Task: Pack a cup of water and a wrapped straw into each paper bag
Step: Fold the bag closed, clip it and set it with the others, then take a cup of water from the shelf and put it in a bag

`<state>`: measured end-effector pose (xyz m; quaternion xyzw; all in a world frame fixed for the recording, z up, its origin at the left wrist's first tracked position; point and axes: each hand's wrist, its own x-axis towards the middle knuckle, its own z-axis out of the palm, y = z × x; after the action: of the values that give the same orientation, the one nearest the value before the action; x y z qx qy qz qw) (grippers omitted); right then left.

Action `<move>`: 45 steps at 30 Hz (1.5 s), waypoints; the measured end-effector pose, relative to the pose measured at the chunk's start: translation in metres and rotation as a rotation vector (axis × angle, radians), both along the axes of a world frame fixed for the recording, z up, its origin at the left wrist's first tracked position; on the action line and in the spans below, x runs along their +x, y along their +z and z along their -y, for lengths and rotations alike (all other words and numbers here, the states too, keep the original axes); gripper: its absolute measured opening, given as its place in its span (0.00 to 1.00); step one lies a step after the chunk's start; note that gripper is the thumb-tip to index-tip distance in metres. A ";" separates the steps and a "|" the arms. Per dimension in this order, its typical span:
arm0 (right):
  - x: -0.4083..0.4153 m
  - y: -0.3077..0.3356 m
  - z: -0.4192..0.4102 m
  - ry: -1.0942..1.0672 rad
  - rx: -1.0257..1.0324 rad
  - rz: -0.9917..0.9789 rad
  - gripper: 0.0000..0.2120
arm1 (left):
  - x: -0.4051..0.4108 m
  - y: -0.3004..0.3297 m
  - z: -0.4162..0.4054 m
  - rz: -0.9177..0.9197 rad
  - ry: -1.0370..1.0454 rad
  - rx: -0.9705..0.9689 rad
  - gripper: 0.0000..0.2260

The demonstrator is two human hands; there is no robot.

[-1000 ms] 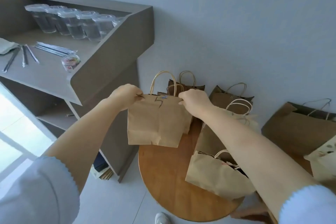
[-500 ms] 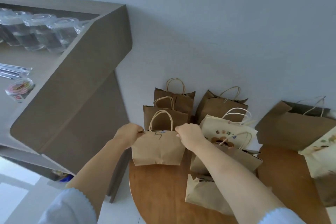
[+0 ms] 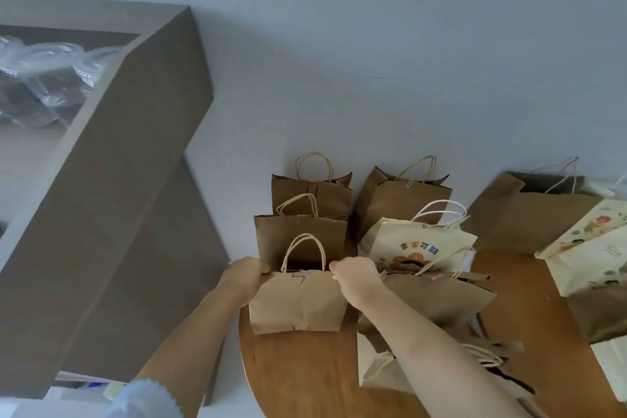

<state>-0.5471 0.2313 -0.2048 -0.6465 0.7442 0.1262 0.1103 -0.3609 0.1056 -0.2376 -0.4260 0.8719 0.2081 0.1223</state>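
Small brown bag [image 3: 298, 302] upright at bench [image 3: 305, 377] left edge — left hand [image 3: 246, 278] and right hand [image 3: 356, 278] each pinch a top corner. Cups [image 3: 44, 78] sit far left on the shelf; left hand nearer.
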 end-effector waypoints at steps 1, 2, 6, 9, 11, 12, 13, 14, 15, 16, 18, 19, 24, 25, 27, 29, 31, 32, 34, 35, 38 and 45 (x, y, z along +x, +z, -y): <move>0.000 0.000 0.000 -0.005 -0.006 -0.003 0.12 | -0.001 0.001 0.002 0.001 -0.007 -0.004 0.14; 0.000 0.000 0.001 -0.008 -0.009 -0.007 0.12 | -0.001 0.001 0.003 0.001 -0.016 -0.006 0.14; -0.002 0.000 0.002 -0.018 -0.001 -0.016 0.13 | -0.006 0.003 0.007 0.002 -0.055 -0.006 0.13; -0.006 -0.001 0.002 -0.032 0.035 0.005 0.12 | -0.010 0.003 0.005 0.018 -0.080 -0.011 0.13; -0.009 -0.002 0.003 -0.042 0.071 0.035 0.12 | -0.012 0.003 0.002 0.045 -0.091 -0.019 0.12; -0.010 -0.001 0.004 -0.049 0.094 0.051 0.13 | -0.013 0.004 -0.001 0.054 -0.094 -0.023 0.12; -0.011 0.001 0.005 -0.053 0.117 0.063 0.16 | -0.014 0.005 -0.003 0.058 -0.096 -0.022 0.12; -0.011 0.003 0.005 -0.052 0.138 0.070 0.19 | -0.014 0.008 -0.005 0.058 -0.097 -0.019 0.12; -0.012 0.005 0.006 -0.044 0.156 0.076 0.22 | -0.014 0.011 -0.006 0.060 -0.095 -0.003 0.13; -0.013 0.008 0.008 -0.040 0.180 0.092 0.26 | -0.014 0.014 -0.006 0.064 -0.095 0.016 0.14; -0.019 0.018 0.014 -0.065 0.243 0.142 0.33 | -0.011 0.024 -0.003 0.091 -0.097 0.029 0.19; -0.023 0.025 0.019 -0.079 0.280 0.150 0.34 | -0.008 0.031 0.000 0.110 -0.090 0.022 0.20; -0.032 0.087 0.068 -0.042 0.214 0.011 0.25 | 0.004 0.102 0.015 0.102 -0.037 -0.121 0.23; -0.030 0.104 0.079 -0.029 0.140 0.004 0.23 | 0.006 0.119 0.018 0.079 -0.009 -0.162 0.22; -0.020 0.139 0.101 0.007 -0.015 0.031 0.22 | 0.009 0.153 0.022 0.009 0.075 -0.233 0.22; -0.003 0.174 0.119 0.080 -0.158 0.069 0.21 | 0.013 0.189 0.024 -0.079 0.167 -0.280 0.22; 0.021 0.207 0.133 0.191 -0.294 0.083 0.21 | 0.018 0.227 0.022 -0.157 0.238 -0.359 0.22; 0.034 0.223 0.139 0.247 -0.358 0.088 0.21 | 0.021 0.246 0.020 -0.189 0.257 -0.417 0.22; 0.061 0.248 0.147 0.338 -0.461 0.112 0.21 | 0.034 0.282 0.014 -0.241 0.284 -0.535 0.21; 0.074 0.258 0.150 0.368 -0.495 0.136 0.22 | 0.044 0.296 0.011 -0.255 0.307 -0.580 0.20; 0.112 0.275 0.156 0.444 -0.539 0.199 0.20 | 0.089 0.320 0.004 -0.258 0.423 -0.657 0.18; 0.212 0.270 0.147 0.565 -0.441 0.190 0.16 | 0.211 0.287 -0.020 -0.084 0.645 -0.555 0.21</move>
<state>-0.3350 0.0839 0.0650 -0.8436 0.5322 -0.0723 -0.0023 -0.1495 0.1252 0.0496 -0.6848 0.7212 0.0103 -0.1042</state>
